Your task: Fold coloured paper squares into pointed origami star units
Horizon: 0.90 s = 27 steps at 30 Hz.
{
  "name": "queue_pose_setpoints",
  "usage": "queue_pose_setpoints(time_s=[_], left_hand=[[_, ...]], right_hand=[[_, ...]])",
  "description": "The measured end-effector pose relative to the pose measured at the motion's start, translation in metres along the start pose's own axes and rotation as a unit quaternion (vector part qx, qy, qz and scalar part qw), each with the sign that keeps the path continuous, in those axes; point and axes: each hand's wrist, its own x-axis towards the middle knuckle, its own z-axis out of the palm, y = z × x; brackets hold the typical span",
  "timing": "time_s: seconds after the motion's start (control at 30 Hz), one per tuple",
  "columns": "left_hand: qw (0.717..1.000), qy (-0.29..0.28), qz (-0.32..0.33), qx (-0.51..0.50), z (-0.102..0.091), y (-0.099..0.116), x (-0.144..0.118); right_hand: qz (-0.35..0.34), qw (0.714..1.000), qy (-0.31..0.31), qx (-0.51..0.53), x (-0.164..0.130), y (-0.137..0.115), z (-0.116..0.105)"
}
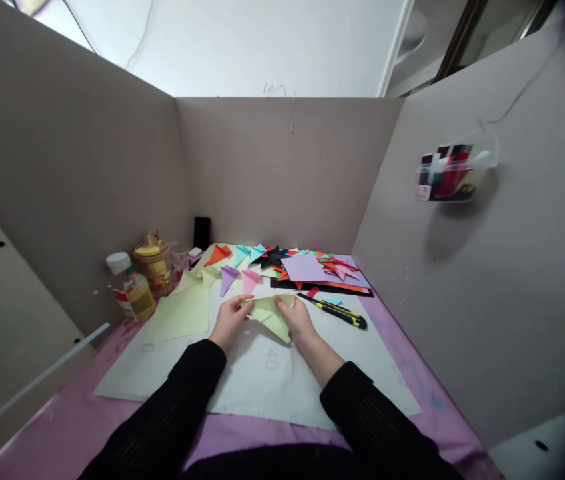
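A light green paper piece [268, 312], partly folded, lies on the white cutting mat [252, 380]. My left hand [230, 320] pinches its left edge between thumb and fingers. My right hand [295, 320] presses and grips its right side. Both sleeves are black. A larger sheet of light green paper [180, 313] rests flat just left of my left hand. A yellow and black utility knife [335, 311] lies right of my right hand, a short way off.
Folded paper shapes in several colours [262, 257] and a lilac sheet [305, 268] pile at the back of the mat. A bottle [130, 287] and a jar [155, 267] stand at the left. Cardboard walls [282, 167] enclose the pink table [62, 427]. A clear holder [447, 175] hangs on the right wall.
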Motion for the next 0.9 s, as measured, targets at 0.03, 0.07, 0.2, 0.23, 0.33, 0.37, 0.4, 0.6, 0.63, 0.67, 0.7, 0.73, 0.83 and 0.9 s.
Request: queue_pose_setpoints(time_s=[0.03,0.07,0.2,0.23,0.33,0.37,0.4,0.6,0.63,0.67,0.7,0.73,0.83,0.9], left_hand=[[1.0,0.013,-0.001,-0.003,-0.001,0.0,0.0],[1.0,0.029,0.0,-0.007,-0.001,0.0,0.001],[0.996,0.084,0.018,-0.01,-0.006,-0.002,0.003],[0.995,0.095,0.024,-0.008,-0.007,-0.003,0.003],[0.992,0.116,0.044,-0.007,-0.009,-0.003,0.003],[0.991,0.12,0.049,-0.01,-0.009,-0.002,0.002],[0.991,0.124,0.052,-0.014,-0.009,-0.002,0.002],[0.99,0.125,0.048,-0.035,-0.007,-0.002,0.002],[0.991,0.12,0.044,-0.039,-0.006,-0.003,0.003],[0.992,0.112,0.04,-0.045,-0.006,-0.003,0.003],[0.993,0.102,0.035,-0.049,-0.006,-0.003,0.003],[0.994,0.09,0.029,-0.054,-0.005,-0.003,0.003],[0.996,0.06,0.015,-0.063,-0.005,-0.003,0.003],[0.997,0.045,0.008,-0.063,-0.005,-0.003,0.003]], right_hand=[[0.007,1.0,-0.012,0.005,0.0,0.0,0.0],[0.011,1.0,-0.024,0.009,-0.001,0.0,0.0],[0.066,0.995,-0.052,0.058,-0.001,-0.004,0.001],[0.099,0.99,-0.057,0.078,-0.002,-0.006,0.001],[0.185,0.972,-0.078,0.123,-0.003,-0.01,0.001],[0.198,0.967,-0.089,0.132,-0.003,-0.011,0.001],[0.208,0.963,-0.101,0.138,-0.003,-0.011,0.0],[0.185,0.963,-0.145,0.133,-0.005,-0.007,-0.003],[0.174,0.966,-0.143,0.129,-0.004,-0.006,-0.004],[0.167,0.968,-0.139,0.122,-0.003,-0.005,-0.004],[0.162,0.972,-0.133,0.109,-0.002,-0.003,-0.005],[0.158,0.975,-0.125,0.09,-0.001,-0.002,-0.005],[0.136,0.985,-0.102,0.011,0.004,0.0,-0.009],[0.106,0.989,-0.095,-0.037,0.006,-0.001,-0.011]])
